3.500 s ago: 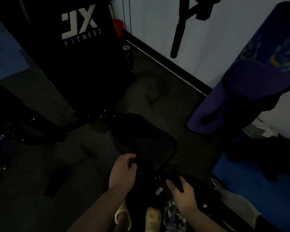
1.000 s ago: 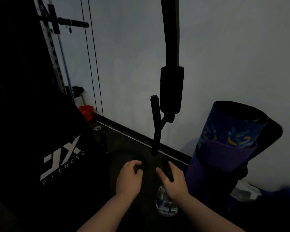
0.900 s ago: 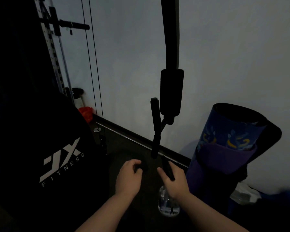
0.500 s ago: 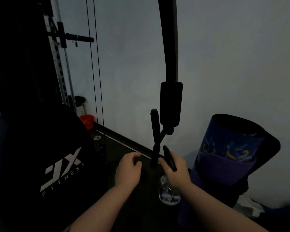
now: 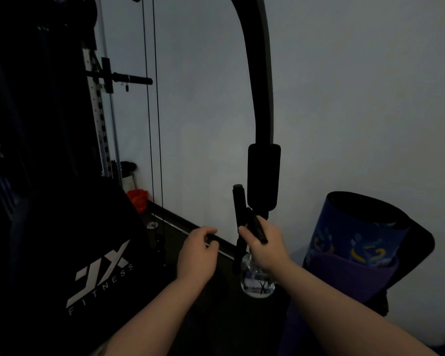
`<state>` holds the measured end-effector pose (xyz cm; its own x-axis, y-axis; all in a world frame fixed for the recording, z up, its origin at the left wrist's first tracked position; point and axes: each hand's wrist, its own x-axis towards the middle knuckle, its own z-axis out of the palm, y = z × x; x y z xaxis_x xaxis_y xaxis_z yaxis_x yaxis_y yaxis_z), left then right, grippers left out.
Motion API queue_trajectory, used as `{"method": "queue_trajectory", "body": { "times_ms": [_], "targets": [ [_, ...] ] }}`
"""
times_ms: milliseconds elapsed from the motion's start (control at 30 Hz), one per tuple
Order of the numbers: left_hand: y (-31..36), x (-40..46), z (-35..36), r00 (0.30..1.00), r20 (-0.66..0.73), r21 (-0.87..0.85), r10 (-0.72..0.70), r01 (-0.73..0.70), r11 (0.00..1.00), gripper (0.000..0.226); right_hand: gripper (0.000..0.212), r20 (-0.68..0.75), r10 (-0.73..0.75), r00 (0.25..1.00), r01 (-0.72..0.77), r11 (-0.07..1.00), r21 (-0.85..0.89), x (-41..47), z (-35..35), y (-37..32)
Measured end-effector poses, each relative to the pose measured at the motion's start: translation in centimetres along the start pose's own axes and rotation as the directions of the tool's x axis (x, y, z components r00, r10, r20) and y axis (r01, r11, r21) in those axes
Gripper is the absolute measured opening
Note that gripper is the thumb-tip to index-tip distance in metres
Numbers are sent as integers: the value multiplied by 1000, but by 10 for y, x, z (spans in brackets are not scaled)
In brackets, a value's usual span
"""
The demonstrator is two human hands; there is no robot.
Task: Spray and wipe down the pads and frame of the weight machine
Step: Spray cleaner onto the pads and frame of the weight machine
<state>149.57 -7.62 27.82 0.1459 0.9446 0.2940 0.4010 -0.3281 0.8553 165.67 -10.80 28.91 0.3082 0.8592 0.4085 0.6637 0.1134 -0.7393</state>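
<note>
Low in the dim middle of the view, the right hand (image 5: 263,246) curls its fingers round the black trigger head of a clear spray bottle (image 5: 257,280), whose rounded body hangs below the wrist, its lower part lit faintly and its neck lost behind the hand. Just left of it, the left hand (image 5: 197,254) has its fingers curled in toward the palm; something dark may sit between fingertips and thumb, but the gloom makes it impossible to tell. Directly above the right hand hangs the machine's curved black arm (image 5: 261,73), ending in a cylindrical foam pad (image 5: 263,176) with a short black handle (image 5: 238,217) beside it; the handle's lower end runs behind the right fingers. At left, a large black back pad (image 5: 88,253) printed "FITNESS" fades into shadow, its edges hard to trace. Rolled mats (image 5: 357,242) lean against the wall at right, cut partly by the forearm.
</note>
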Motion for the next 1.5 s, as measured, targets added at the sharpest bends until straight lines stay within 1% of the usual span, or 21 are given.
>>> {"method": "queue_trajectory", "body": {
  "times_ms": [67, 200, 300, 367, 467, 567, 633, 667, 733, 800, 867, 933, 1000, 1133, 1233, 1333, 1400, 1500],
  "targets": [
    [3, 1, -3, 1000, -12, 4, 9, -9, 1000, 30, 20, 10, 0, 1000, 0, 1000, 0, 2, 0, -3],
    [5, -1, -5, 1000, -12, 3, 22, -22, 1000, 30, 19, -18, 38, 999, -37, 997, 74, 0, -2, -7],
    [1, -7, -4, 1000, -12, 5, 20, -20, 1000, 29, 19, -17, 54, 998, -53, 997, 53, -5, -2, -5],
    [-1, -12, -2, 1000, -4, 3, 14, -14, 1000, 29, 20, -15, 83, 996, -83, 996, 36, -12, -1, 0],
    [-7, -23, 2, 1000, 7, 20, -7, 6, 1000, 30, 19, 15, 145, 989, -145, 986, 81, -32, 2, 13],
    [-14, -38, 5, 999, 26, 25, -44, 43, 999, 31, 12, 58, 211, 976, -215, 974, 70, -59, 5, 30],
    [-19, -48, 7, 997, 41, 34, -62, 60, 998, 31, 14, 84, 230, 970, -235, 971, 54, -78, 6, 36],
    [-22, -54, 9, 997, 42, 49, -71, 69, 996, 32, 14, 91, 228, 969, -233, 971, 45, -86, 6, 39],
    [-30, -63, 13, 994, 32, 73, -102, 100, 992, 32, 7, 96, 228, 969, -233, 971, 48, -98, 8, 46],
    [-36, -72, 19, 989, 26, 73, -146, 144, 987, 32, 6, 124, 264, 956, -273, 960, 62, -107, 11, 51],
    [-39, -82, 24, 982, 13, 98, -189, 187, 978, 31, 6, 147, 312, 939, -321, 946, 38, -114, 11, 55],
    [-44, -94, 28, 975, 9, 129, -222, 219, 967, 30, 4, 155, 334, 930, -338, 941, 1, -123, 10, 60],
    [-50, -110, 31, 968, 23, 145, -250, 244, 959, 30, 2, 165, 359, 919, -363, 932, -1, -139, 10, 65],
    [-60, -137, 31, 949, 42, 198, -311, 297, 934, 30, 4, 208, 366, 907, -376, 926, 12, -174, 9, 80],
    [-68, -162, 31, 934, 65, 218, -352, 331, 918, 30, 9, 257, 338, 905, -353, 936, 12, -200, 6, 92],
    [-76, -188, 28, 908, 76, 253, -412, 382, 889, 30, 15, 322, 317, 892, -329, 944, -19, -221, -3, 102],
    [-82, -207, 27, 891, 93, 267, -445, 408, 873, 30, 19, 339, 310, 888, -319, 947, -32, -235, -9, 111],
    [-87, -237, 24, 876, 75, 274, -476, 441, 855, 29, 20, 351, 306, 885, -303, 951, -63, -256, -16, 119]
  ]
}}
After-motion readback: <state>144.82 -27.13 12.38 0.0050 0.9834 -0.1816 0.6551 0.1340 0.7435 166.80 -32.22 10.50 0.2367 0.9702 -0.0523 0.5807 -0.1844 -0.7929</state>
